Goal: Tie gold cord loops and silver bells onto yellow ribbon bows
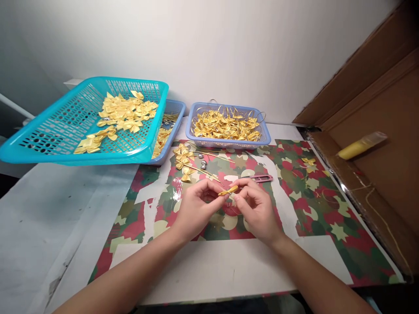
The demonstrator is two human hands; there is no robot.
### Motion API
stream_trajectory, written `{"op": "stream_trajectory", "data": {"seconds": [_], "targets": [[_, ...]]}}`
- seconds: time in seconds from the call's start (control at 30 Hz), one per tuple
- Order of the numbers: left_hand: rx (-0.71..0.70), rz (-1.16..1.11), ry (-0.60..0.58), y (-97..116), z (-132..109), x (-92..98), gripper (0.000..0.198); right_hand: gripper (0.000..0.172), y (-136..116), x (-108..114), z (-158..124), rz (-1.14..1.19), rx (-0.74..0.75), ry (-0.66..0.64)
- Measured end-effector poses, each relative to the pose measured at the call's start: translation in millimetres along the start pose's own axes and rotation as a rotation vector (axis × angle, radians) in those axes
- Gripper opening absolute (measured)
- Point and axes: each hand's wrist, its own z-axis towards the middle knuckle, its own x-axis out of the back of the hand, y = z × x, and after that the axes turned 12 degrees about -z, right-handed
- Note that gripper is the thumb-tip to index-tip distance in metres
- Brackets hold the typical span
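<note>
Above the middle of the patterned mat, both hands meet at a small yellow ribbon bow (228, 190). My left hand (202, 203) pinches the bow's left side between thumb and fingers. At its other end, my right hand (257, 208) has thumb and forefinger closed on the bow, and a thin pale strand shows by those fingertips. Just beyond my hands lie several yellow bows (183, 156), gold wire ties (204, 173) and silver bells (203, 165). A pink-handled cutter (262, 178) rests behind my right hand.
A turquoise basket (137, 157) of yellow bows stands tilted at the left, over a blue basket (178, 126). Another blue basket (225, 143), full of bows with gold ties, stands at the back. Cardboard (376, 96) walls the right side, with a yellow tube (358, 147) on it.
</note>
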Motion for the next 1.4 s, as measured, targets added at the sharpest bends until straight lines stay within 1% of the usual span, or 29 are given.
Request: {"op": "stream_trajectory", "data": {"seconds": [0.23, 0.53, 0.7, 0.8, 0.9, 1.0, 1.13, 1.2, 1.27, 1.33, 1.4], "targets": [[-0.013, -0.009, 0.015, 2, 0, -2.3, 0.014, 0.026, 0, 0, -1, -0.011, 0.002, -0.003], [-0.046, 0.004, 0.013, 0, 0, -0.4, 0.012, 0.025, -2, -1, -1, -0.007, 0.013, 0.002], [-0.071, 0.075, 0.022, -2, -2, 0.5, 0.011, 0.026, -3, -2, -2, -0.012, 0.009, 0.002], [-0.139, 0.176, 0.044, -6, -5, 0.8, 0.012, 0.025, -3, -5, -4, -0.012, 0.022, 0.016], [-0.244, 0.287, 0.073, -10, -8, 1.6, 0.013, 0.025, -3, -8, -6, -0.019, 0.053, 0.053], [-0.346, 0.336, 0.084, -14, -11, 1.7, 0.014, 0.024, -4, -13, -8, -0.053, 0.088, 0.102], [-0.454, 0.384, 0.049, -15, -13, -1.3, 0.016, 0.023, -3, -18, -11, -0.121, 0.149, 0.170], [-0.476, 0.390, 0.030, -15, -13, -2.9, 0.017, 0.022, -3, -19, -11, -0.144, 0.181, 0.197], [-0.463, 0.381, 0.041, -14, -12, -3.3, 0.017, 0.021, -2, -18, -10, -0.151, 0.199, 0.204], [-0.436, 0.367, 0.063, -12, -11, -2.3, 0.017, 0.019, 0, -14, -8, -0.140, 0.211, 0.182], [-0.424, 0.355, 0.084, -9, -9, -0.9, 0.017, 0.012, 1, -8, -5, -0.110, 0.243, 0.131]]}}
